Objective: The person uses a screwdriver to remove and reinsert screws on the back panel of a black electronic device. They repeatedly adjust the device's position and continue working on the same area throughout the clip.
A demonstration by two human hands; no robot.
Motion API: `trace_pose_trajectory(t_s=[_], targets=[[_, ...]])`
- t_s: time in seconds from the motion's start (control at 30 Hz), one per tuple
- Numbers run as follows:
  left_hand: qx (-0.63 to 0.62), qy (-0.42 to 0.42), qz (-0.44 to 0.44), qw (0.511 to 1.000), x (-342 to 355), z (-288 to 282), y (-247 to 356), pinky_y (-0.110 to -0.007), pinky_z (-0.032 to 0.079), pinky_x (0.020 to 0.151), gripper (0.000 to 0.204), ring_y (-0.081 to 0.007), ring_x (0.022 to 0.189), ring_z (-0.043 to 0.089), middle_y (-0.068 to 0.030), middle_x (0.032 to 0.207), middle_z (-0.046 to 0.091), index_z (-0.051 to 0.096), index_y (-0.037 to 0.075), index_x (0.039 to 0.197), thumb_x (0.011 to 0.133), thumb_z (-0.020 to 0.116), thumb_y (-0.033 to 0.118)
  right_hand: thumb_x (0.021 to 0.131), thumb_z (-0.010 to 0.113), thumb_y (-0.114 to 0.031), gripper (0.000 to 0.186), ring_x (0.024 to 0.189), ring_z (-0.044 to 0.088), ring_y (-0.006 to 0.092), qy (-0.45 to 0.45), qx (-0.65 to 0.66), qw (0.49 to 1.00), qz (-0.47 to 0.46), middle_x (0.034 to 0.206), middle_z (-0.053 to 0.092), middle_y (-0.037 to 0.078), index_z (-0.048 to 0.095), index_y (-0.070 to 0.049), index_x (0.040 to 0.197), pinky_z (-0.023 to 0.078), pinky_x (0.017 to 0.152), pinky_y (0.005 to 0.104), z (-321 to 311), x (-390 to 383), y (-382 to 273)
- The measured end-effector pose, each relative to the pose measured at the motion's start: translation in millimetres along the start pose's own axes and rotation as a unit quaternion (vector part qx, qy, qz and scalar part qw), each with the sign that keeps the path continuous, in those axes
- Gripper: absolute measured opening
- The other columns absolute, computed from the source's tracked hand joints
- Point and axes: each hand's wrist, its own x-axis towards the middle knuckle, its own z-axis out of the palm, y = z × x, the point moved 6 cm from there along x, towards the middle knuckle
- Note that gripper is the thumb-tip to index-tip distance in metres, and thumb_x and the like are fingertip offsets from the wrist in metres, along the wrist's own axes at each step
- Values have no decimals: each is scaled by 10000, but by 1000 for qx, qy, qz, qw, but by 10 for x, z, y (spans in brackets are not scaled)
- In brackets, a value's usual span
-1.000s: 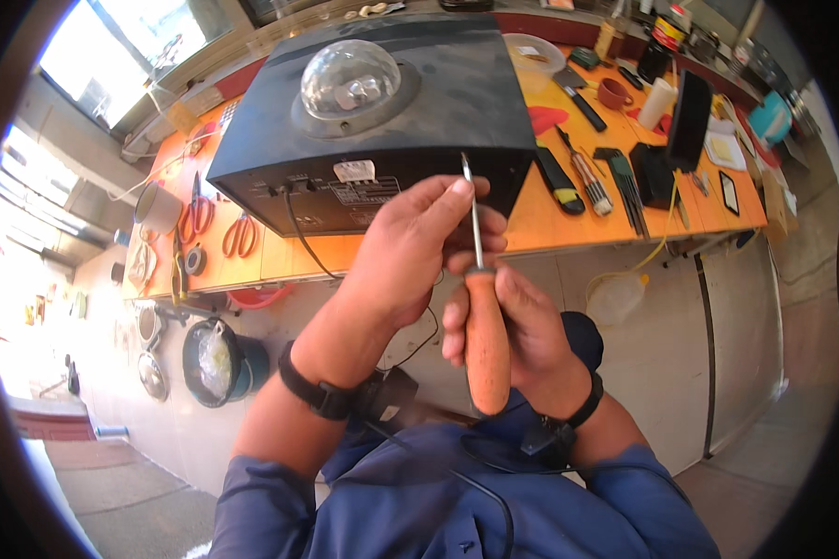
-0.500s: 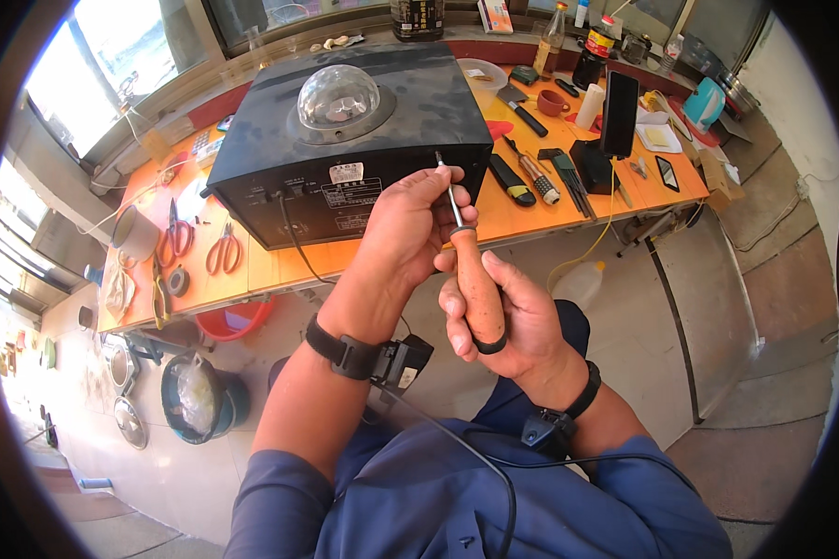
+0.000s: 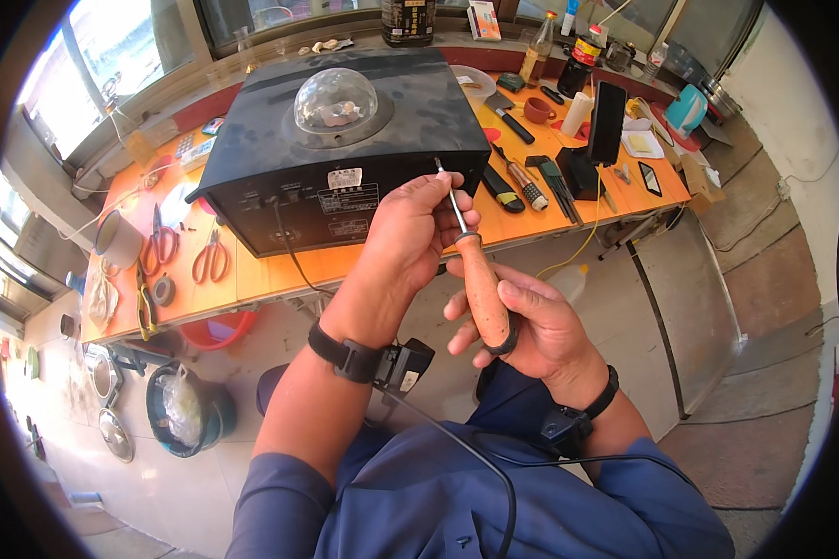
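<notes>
Left hand (image 3: 410, 224) (pinched) on screwdriver (image 3: 476, 270)

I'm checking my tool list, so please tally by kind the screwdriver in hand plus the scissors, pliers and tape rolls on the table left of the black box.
Orange-handled screwdriver with a metal shaft: 1
Metal scissors with reddish looped handles: 2
Yellow-and-black-handled pliers: 1
Dark round tape roll: 1
Total: 5
</notes>
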Motion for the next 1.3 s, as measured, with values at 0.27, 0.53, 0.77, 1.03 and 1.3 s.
trace_pose_trajectory(t_s=[0.27, 0.53, 0.77, 1.03, 1.3], targets=[[-12, 4, 6, 1000, -20, -13, -17, -320, 562, 652, 240, -177, 730, 663, -76, 859, 647, 574, -11, 1142, 1058, 500, 203, 1019, 592, -321, 606, 859, 736, 342, 72, -161, 984, -33, 1108, 643, 208, 373, 27, 1465, 618, 645, 343, -14, 21, 33], [-6, 11, 7, 1000, -11, -6, -29, -307, 551, 647, 245, -179, 748, 677, -74, 858, 655, 577, 0, 1147, 1055, 509, 217, 954, 683, -391, 636, 888, 728, 292, 43, -35, 997, 44, 1103, 667, 147, 447, -34, 1425, 592, 698, 326, -54, -123, 68], [-7, 12, 3, 1000, -19, -19, -27, -303, 545, 647, 245, -175, 745, 676, -64, 864, 659, 578, 9, 1143, 1058, 508, 228, 984, 653, -357, 708, 881, 731, 313, 57, -157, 986, -13, 1079, 667, 213, 354, 56, 1474, 574, 601, 296, -115, -71, 80], [-8, 11, 5, 1000, -4, -20, -29, -304, 547, 648, 255, -174, 741, 674, -63, 863, 657, 575, 6, 1143, 1058, 516, 239, 915, 728, -394, 644, 981, 701, 250, 86, -62, 994, 38, 1137, 659, 122, 461, -35, 1379, 590, 697, 313, -3, -126, 51], [-6, -1, -8, 1000, -91, 9, -72, -281, 543, 641, 261, -155, 723, 656, -62, 837, 643, 586, 9, 1097, 1048, 551, 263, 924, 714, -386, 612, 847, 669, 204, 61, -141, 988, -28, 1026, 636, 79, 473, -10, 1341, 541, 675, 296, -67, -10, 67]])
